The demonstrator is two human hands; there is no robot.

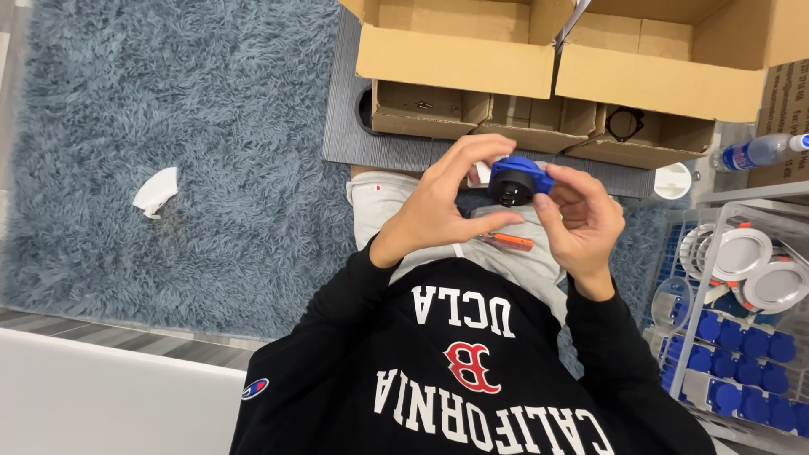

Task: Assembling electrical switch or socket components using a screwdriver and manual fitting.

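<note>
My left hand (434, 206) and my right hand (581, 215) are raised together above my lap, and both grip a small round part (516, 179) with a blue cap and a black face. The left fingers curl over its top and left side. The right thumb and fingers pinch its right edge. An orange tool (508, 241) lies on my grey trousers just below the hands. I am sitting in a black sweatshirt with white and red print.
Open cardboard boxes (459, 63) stand ahead on a grey ribbed mat (354, 143). At the right, a clear crate (742, 337) holds several blue parts and white round fittings. Also in view: a water bottle (758, 152), a white cup (672, 180), and white scrap (156, 192) on the blue shaggy rug.
</note>
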